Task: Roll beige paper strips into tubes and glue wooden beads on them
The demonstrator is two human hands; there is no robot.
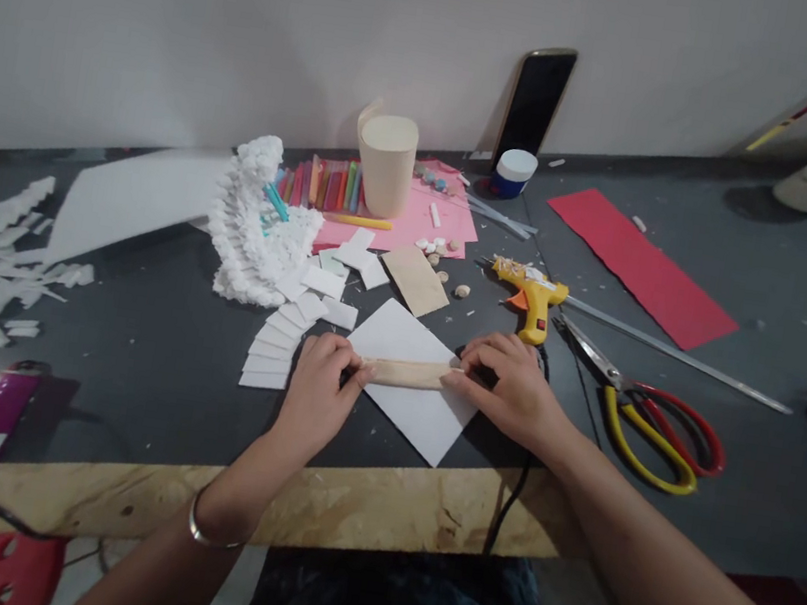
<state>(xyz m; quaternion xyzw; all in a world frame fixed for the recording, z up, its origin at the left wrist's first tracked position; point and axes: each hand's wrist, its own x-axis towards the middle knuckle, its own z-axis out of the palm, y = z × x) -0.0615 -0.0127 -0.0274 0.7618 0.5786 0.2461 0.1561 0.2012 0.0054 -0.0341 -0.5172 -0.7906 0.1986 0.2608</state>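
A flat tan strip (408, 374), paper or thin card by its look, stretches sideways between my hands. My left hand (322, 386) pinches its left end, and my right hand (505, 383) pinches its right end. Under the strip lies a white square sheet (423, 425), turned cornerwise on the dark table. Just left of my left hand fan out several small white cards (270, 353). A yellow glue gun (535, 297) rests beyond my right hand, and large scissors (632, 397) with red and yellow handles lie to its right.
A cream cup (386, 163) stands on pink paper (448, 208) beside coloured sticks (322, 184). A phone (535, 105) leans on the wall behind a small jar (514, 172). White fluffy craftwork (253, 240) sits left of centre; red paper (640, 267) lies right. The wooden edge (379, 511) borders the front.
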